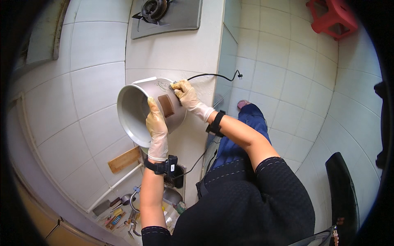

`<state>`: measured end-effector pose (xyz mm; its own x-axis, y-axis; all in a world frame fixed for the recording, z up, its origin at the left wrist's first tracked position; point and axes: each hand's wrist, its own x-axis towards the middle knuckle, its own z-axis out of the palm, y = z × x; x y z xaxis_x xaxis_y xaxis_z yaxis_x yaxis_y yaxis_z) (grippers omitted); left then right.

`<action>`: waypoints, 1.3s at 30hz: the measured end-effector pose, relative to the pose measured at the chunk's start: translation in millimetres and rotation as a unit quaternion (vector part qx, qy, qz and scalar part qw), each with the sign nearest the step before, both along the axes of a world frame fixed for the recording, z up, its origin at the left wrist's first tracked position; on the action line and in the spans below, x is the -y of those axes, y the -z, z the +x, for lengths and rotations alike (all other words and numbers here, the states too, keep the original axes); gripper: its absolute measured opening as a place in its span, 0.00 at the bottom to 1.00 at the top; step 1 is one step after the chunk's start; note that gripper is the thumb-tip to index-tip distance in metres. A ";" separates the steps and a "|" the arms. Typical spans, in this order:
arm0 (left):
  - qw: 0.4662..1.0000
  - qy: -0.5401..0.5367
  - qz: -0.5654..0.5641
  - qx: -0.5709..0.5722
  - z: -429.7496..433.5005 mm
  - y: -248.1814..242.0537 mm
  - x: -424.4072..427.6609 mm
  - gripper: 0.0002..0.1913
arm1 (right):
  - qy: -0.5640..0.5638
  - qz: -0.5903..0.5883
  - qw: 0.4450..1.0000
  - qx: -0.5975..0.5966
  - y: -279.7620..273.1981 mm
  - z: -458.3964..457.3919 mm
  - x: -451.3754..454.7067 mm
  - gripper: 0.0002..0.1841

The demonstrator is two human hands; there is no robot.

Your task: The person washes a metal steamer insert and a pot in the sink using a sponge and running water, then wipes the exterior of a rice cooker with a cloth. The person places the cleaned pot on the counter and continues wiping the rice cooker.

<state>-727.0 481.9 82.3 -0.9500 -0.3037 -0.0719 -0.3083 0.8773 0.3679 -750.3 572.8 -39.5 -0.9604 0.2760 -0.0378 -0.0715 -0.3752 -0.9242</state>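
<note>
A rice cooker body point(177, 118), silvery with a brown panel and a leaf pattern, lies tilted on the light countertop point(181, 141), its round opening facing left. My left hand point(157, 123), in a translucent glove, grips the rim of the opening, with the thumb outside. On the outer wall near the base, my right hand point(186, 93), gloved too, pinches a grey scouring pad point(174, 87) that its fingers partly cover. A black power cord point(212, 74) runs from behind the right hand past the counter's edge, its plug hanging over the floor side.
A gas hob point(181, 18) stands at the far end of the counter. Close to me are a sink point(172, 195), a faucet point(134, 200), a wooden board point(124, 160) against the wall and several kitchen tools. A red plastic stool point(334, 18) stands on the floor at upper right.
</note>
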 end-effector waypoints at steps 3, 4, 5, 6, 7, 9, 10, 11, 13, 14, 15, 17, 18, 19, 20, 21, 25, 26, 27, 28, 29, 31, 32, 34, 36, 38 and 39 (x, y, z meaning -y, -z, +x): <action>0.997 0.041 0.039 -0.046 -0.9 6.8 8.4 0.31 | -0.155 -0.088 0.984 -0.021 -9.7 -21.2 -20.1 0.08; 0.991 0.058 0.056 -0.106 -2.0 9.2 7.6 0.31 | -0.171 -0.199 0.965 0.013 -17.1 -28.4 -24.7 0.08; 0.991 0.057 0.045 -0.115 -2.1 7.8 7.9 0.33 | -0.201 -0.312 0.928 0.038 -27.8 -28.0 -27.0 0.07; 0.993 0.016 0.065 -0.093 -2.0 5.7 6.1 0.36 | -0.112 -0.091 0.984 -0.100 -40.1 -31.0 -27.6 0.08; 0.995 -0.069 0.072 -0.017 -1.4 2.1 3.6 0.39 | -0.136 0.046 0.982 -0.127 -53.9 -25.6 -26.4 0.09; 0.984 -0.130 0.031 0.117 -3.6 -9.6 -1.2 0.46 | -0.128 0.308 0.911 -0.244 -82.0 -7.2 -27.7 0.10; 0.996 -0.065 0.043 0.047 -0.7 -14.4 -5.8 0.46 | -0.052 0.387 0.898 -0.204 -95.8 11.5 -25.1 0.10; 0.994 -0.078 0.033 0.071 -1.5 -19.1 -8.4 0.46 | -0.063 0.406 0.886 -0.213 -103.5 19.3 -27.6 0.10; 0.988 -0.101 0.017 0.117 -6.2 -24.0 -12.9 0.46 | -0.160 0.467 0.842 -0.217 -110.7 21.8 -31.5 0.09; 0.986 -0.093 -0.018 0.138 -5.5 -25.3 -14.5 0.46 | -0.113 0.468 0.847 -0.225 -110.8 17.7 -32.4 0.08; 0.989 -0.084 -0.021 0.124 -5.7 -25.3 -16.2 0.46 | -0.083 0.463 0.851 -0.233 -108.5 12.3 -35.0 0.08; 0.991 -0.070 -0.026 0.113 -3.6 -23.6 -17.6 0.46 | -0.047 0.457 0.860 -0.221 -101.0 -12.8 -36.0 0.07; 0.988 -0.085 -0.045 0.119 -3.6 -21.7 -18.0 0.47 | -0.062 0.468 0.850 -0.233 -98.2 -15.3 -37.5 0.07; 0.989 -0.079 -0.047 0.116 -2.2 -21.6 -17.4 0.47 | -0.108 0.459 0.851 -0.231 -96.0 -17.6 -38.6 0.07; 0.991 -0.071 -0.047 0.105 -3.3 -20.7 -16.7 0.47 | -0.121 0.447 0.853 -0.240 -94.2 -17.0 -39.8 0.07; 0.992 -0.064 -0.040 0.101 -4.7 -20.2 -15.4 0.47 | -0.157 0.444 0.849 -0.238 -93.6 -12.4 -40.7 0.07; 0.979 -0.116 0.012 0.169 -11.6 -20.7 -6.1 0.47 | -0.151 0.416 0.850 -0.287 -94.3 30.5 -44.8 0.05; 0.974 -0.116 -0.015 0.194 -12.4 -18.7 -5.8 0.48 | -0.173 0.428 0.844 -0.274 -92.6 37.1 -44.9 0.06; 0.978 -0.108 0.000 0.178 -14.4 -17.1 -4.0 0.49 | -0.186 0.434 0.833 -0.286 -88.4 39.4 -45.9 0.06; 0.977 -0.122 0.005 0.177 -13.0 -15.0 -2.8 0.49 | -0.203 0.437 0.825 -0.294 -84.3 49.0 -46.8 0.07; 0.974 -0.138 0.008 0.182 -9.7 -13.8 -1.5 0.49 | -0.195 0.428 0.825 -0.315 -77.5 51.9 -48.2 0.07; 0.992 -0.055 0.056 0.102 -3.7 -14.8 5.6 0.45 | -0.272 0.468 0.767 -0.345 -58.1 61.6 -57.7 0.08; 0.995 0.009 0.095 0.040 5.3 -18.5 11.2 0.44 | -0.295 0.456 0.772 -0.330 -45.7 63.0 -63.8 0.09; 0.981 0.075 0.176 0.007 26.8 -33.0 25.4 0.36 | -0.245 0.386 0.836 -0.304 -21.3 66.6 -78.3 0.11; 0.977 0.211 0.000 -0.003 48.2 -45.3 35.4 0.34 | -0.191 0.229 0.936 -0.189 -3.6 64.2 -86.5 0.12; 0.963 0.252 -0.091 0.017 65.2 -51.3 36.6 0.32 | -0.122 0.211 0.962 -0.121 3.3 60.1 -84.5 0.08; 0.969 0.222 -0.097 0.051 71.1 -51.5 33.2 0.32 | -0.103 0.191 0.973 -0.079 2.7 56.8 -79.2 0.07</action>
<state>-655.9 448.8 133.8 -0.9812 0.1153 -0.1549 0.0884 0.9814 0.1707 -693.6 652.0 -42.2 -0.9824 0.0414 0.1822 -0.1834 -0.0283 -0.9826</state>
